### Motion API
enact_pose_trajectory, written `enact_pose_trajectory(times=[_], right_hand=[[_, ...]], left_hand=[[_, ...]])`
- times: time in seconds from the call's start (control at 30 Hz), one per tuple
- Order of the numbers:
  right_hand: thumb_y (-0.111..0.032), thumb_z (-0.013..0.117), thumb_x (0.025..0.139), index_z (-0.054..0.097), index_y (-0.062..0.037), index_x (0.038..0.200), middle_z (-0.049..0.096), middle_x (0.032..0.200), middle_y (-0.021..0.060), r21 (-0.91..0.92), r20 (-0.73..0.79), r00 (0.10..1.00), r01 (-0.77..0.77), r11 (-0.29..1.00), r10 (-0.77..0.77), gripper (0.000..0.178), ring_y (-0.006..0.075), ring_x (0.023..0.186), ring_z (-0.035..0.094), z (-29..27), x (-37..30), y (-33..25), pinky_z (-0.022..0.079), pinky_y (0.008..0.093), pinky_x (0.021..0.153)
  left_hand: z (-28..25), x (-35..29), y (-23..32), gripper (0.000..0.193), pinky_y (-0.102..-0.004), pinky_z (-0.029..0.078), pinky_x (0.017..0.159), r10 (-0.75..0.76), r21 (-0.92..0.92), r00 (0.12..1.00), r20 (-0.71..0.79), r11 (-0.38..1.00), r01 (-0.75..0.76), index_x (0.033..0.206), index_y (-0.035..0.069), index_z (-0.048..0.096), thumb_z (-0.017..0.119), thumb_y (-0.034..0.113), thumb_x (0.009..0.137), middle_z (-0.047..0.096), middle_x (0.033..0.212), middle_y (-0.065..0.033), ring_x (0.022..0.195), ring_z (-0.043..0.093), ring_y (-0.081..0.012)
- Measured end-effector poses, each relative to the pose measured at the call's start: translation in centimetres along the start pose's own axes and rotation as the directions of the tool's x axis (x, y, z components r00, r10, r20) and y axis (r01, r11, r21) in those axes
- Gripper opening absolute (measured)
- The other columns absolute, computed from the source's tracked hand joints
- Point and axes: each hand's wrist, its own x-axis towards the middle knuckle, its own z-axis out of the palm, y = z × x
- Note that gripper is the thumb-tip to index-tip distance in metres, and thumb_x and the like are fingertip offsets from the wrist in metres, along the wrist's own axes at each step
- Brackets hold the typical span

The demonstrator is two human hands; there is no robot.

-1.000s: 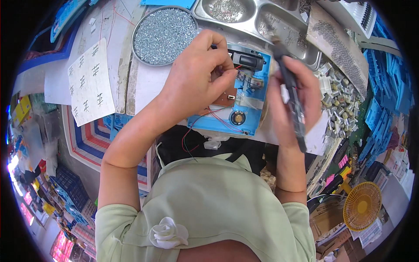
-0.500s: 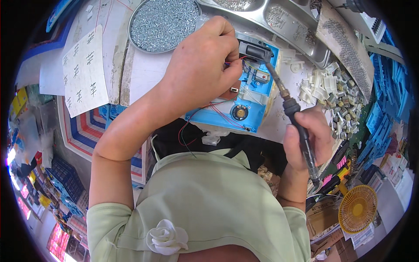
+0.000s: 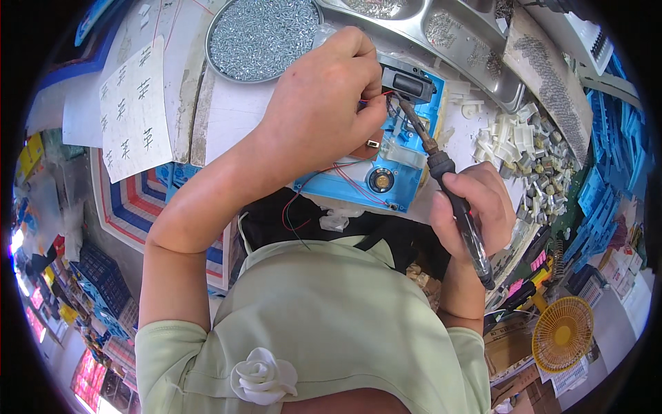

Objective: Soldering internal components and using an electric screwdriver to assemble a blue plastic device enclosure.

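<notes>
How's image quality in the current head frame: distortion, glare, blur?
Head view: fisheye bends straight edges toward the rim, corners black; head view: a bright light blows out at far left; head view: the metal tray shows a sheen; head view: soft shadows fall on the green shirt; head view: soldering iron and right hand show no obvious motion blur.

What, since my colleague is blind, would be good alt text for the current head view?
A person's right grip holds a soldering iron, tip near a red wire the left grip appears to pinch, over an open blue plastic housing with a round speaker. A dish of silver parts sits beyond.
</notes>
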Motion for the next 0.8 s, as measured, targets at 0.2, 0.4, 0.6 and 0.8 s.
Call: enact_pose_trajectory(times=[0.2,0.4,0.6,0.8], right_hand=[[0.004,0.079,0.068,0.072,-0.0095,0.102,0.060,0.074,0.0048,-0.059,0.040,0.998,0.055,0.997,-0.053,0.037,0.0228,0.060,0.056,-0.3,0.2,0.3,0.045,0.0321,0.055],[0.004,0.079,0.066,0.073,-0.0092,0.099,0.058,0.074,0.0044,-0.023,0.063,0.998,0.032,0.999,-0.030,0.036,0.0228,0.061,0.055,-1.0,-0.1,0.3,0.045,0.0324,0.055],[0.004,0.078,0.067,0.072,-0.0077,0.098,0.059,0.073,0.0053,0.005,0.067,0.998,0.010,1.000,-0.010,0.034,0.0234,0.060,0.055,-1.5,0.0,0.3,0.044,0.0324,0.054],[0.003,0.078,0.068,0.072,-0.0073,0.099,0.062,0.073,0.0062,-0.008,0.076,0.997,0.011,1.000,-0.010,0.033,0.0235,0.060,0.056,-1.4,0.3,0.7,0.044,0.0324,0.054]], left_hand=[[-0.1,0.0,0.0,0.015,-0.0341,0.050,0.062,-0.027,-0.040,1.000,0.010,0.999,0.027,0.075,-0.002,0.061,0.072,0.007,0.080,0.057,0.091,-0.0096,0.071,0.061,-0.0240],[-0.1,0.1,0.0,0.015,-0.0335,0.050,0.062,-0.029,-0.047,0.999,0.019,0.998,0.030,0.076,-0.002,0.062,0.072,0.007,0.080,0.057,0.091,-0.0098,0.071,0.061,-0.0238],[-0.1,0.1,0.0,0.015,-0.0334,0.049,0.062,-0.024,-0.038,1.000,0.015,0.999,0.024,0.076,-0.003,0.062,0.072,0.007,0.080,0.057,0.090,-0.0097,0.072,0.060,-0.0237],[-0.1,0.1,-0.1,0.015,-0.0325,0.050,0.063,-0.022,-0.039,1.000,0.010,0.999,0.023,0.076,-0.003,0.062,0.073,0.006,0.080,0.056,0.090,-0.0093,0.072,0.060,-0.0224]])
